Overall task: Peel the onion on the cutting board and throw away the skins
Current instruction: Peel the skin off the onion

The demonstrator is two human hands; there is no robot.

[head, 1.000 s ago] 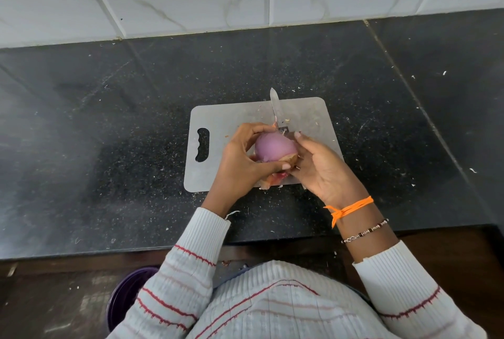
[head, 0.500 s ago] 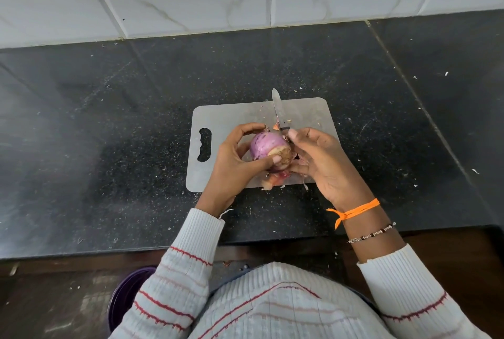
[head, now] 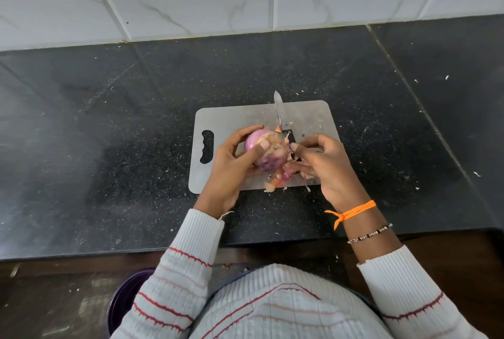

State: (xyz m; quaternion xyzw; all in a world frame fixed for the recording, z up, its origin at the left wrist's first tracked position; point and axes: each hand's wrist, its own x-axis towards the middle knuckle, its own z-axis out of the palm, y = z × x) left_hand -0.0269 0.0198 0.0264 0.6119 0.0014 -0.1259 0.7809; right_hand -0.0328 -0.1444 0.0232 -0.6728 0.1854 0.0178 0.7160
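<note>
Over the cutting board, left hand grips the onion.

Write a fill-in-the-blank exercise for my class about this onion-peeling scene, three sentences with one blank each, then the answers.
1. The left hand grips the ____ above the cutting board.
2. The knife lies on the board with its tip pointing toward the tiled ____.
3. Loose skins lie at the board's near edge, and the right hand's wrist wears an ____ thread beside a beaded bracelet.

Missing words: onion; wall; orange
</note>
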